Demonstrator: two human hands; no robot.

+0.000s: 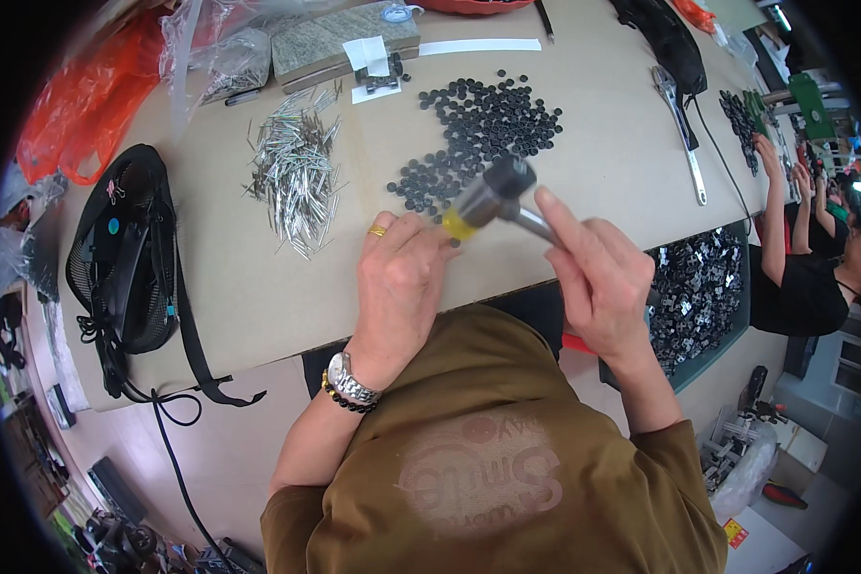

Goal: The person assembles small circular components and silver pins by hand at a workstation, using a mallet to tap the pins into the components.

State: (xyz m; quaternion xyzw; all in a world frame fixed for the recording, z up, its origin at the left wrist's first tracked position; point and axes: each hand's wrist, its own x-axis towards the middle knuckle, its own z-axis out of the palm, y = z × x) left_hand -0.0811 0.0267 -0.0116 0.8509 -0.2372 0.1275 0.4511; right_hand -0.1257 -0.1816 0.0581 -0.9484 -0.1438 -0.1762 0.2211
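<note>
My right hand [603,277] is closed round the metal handle of a small hammer [493,194], its index finger stretched along the shaft. The hammer head has one black end and one yellow end, and looks blurred. Its yellow end is close to the fingertips of my left hand [399,273]. Those fingers are pinched together, with a small black round piece [454,243] at their tips. Beyond the hands lies a spread of black round pieces [493,115]. Left of them is a heap of thin silvery metal pins [301,177].
A black mesh bag [129,258] with straps lies at the left. At the back are a stone-like block [340,43], plastic bags [91,105] and a small dark fixture [378,75]. An adjustable wrench [684,143] lies right; below it a bin [689,373] holds dark parts. Other people work far right.
</note>
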